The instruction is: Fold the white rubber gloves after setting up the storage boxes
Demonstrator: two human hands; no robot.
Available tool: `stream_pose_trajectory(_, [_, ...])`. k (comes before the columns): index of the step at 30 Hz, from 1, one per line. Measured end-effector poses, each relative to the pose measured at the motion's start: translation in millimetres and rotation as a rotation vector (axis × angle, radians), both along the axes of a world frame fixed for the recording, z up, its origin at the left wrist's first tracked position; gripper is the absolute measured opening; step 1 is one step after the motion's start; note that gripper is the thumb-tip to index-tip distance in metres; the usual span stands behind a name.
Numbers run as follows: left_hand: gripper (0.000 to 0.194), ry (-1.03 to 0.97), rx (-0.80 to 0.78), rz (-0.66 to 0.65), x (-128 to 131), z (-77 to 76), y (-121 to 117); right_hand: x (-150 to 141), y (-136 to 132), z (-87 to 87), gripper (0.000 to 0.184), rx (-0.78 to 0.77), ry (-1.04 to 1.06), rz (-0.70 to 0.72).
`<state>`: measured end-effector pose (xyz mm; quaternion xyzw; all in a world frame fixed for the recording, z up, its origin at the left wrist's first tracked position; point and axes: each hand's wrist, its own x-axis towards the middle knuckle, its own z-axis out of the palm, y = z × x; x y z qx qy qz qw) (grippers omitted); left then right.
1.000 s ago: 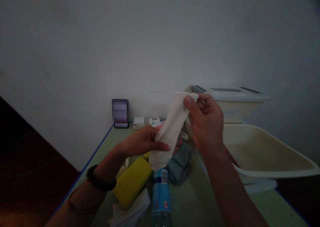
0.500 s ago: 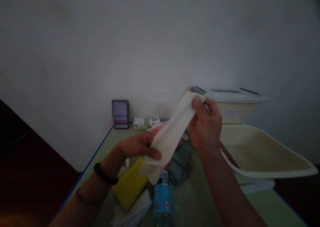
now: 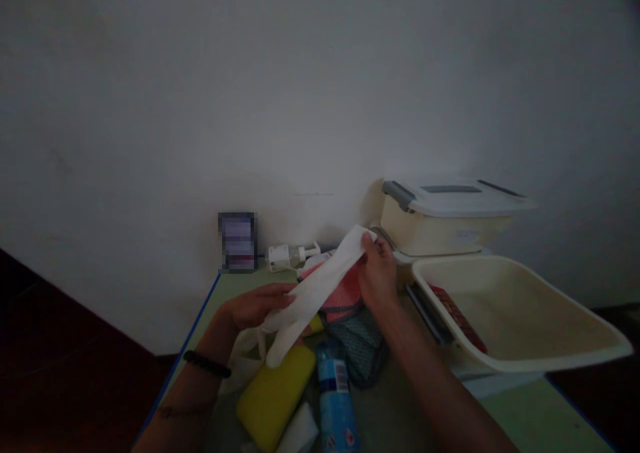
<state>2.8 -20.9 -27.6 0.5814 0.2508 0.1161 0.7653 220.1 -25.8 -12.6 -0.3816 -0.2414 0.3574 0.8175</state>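
The white glove (image 3: 323, 292) slanted above the bench (image 3: 525, 406), its upper end pinched in the right hand (image 3: 379, 273), its lower part held by the left hand (image 3: 257, 304). A blue-labelled bottle (image 3: 337, 403) lay below.

Likely a home | plain wall (image 3: 320, 93) | green table (image 3: 520, 410) | basin (image 3: 540, 316), sponge (image 3: 277, 396), pump bottle (image 3: 286, 258)

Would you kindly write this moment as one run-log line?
left hand: touching white glove | right hand: pinching its upper end | on green table: yellow block, blue-labelled bottle
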Motion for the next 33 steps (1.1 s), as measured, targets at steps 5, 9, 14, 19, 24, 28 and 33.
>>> stream_pose_trajectory(5, [0.069,0.093,0.029,0.124,-16,-10.8,13,0,20,-45.2,0.033,-0.098,0.02,0.001])
stream_pose_trajectory(9, [0.057,0.244,0.1,0.186,-20,-10.6,18,3,27,-69.9,0.033,-0.158,0.039,-0.003])
stream_pose_trajectory(14, [0.042,0.317,0.162,0.166,-25,-4.5,21,5,27,-80.2,0.029,-0.18,0.066,0.001])
stream_pose_trajectory(19, [0.031,0.502,0.448,0.108,-16,1.8,20,3,24,-77.8,0.025,-0.191,0.084,0.017])
stream_pose_trajectory(24, [0.031,0.573,0.485,0.195,-6,-5.4,21,2,22,-76.9,0.025,-0.226,0.076,0.014])
stream_pose_trajectory(28, [0.029,0.599,0.505,0.231,-7,-9.5,24,3,20,-79.4,0.024,-0.268,0.045,0.016])
stream_pose_trajectory(33, [0.027,0.498,0.465,0.208,-7,-13.7,24,5,19,-80.8,0.026,-0.303,0.011,0.023])
